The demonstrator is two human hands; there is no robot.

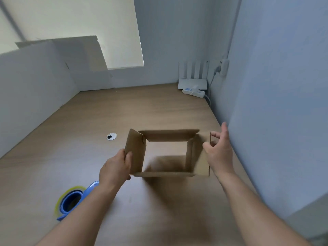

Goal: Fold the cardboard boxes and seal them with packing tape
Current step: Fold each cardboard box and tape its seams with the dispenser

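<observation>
Head view of a box-folding task. From my remote station I see the cardboard box (167,153) opened into a square tube at the middle of the wooden desk (159,107). Its flaps stand out on all four sides, and the desk top shows through the open centre. A shadow lies under the box, and I cannot tell whether its lower edge touches the desk.

The left hand (115,167) grips the left flap, with the thumb on the inner face and the fingers curled behind it. The right hand (219,153) holds the right flap, thumb pressed on the panel, fingers hooked over its outer edge and the index finger raised. The hands are well apart, one on each side of the box.

A blue tape dispenser (71,201) carrying a yellowish roll lies on the desk near the left forearm, which partly hides it. A round cable hole (111,136) sits in the desk left of the box.

At the far right corner a white router (193,83) stands just behind a power strip (194,92). Flat cardboard (85,55) leans against the far left wall.
</observation>
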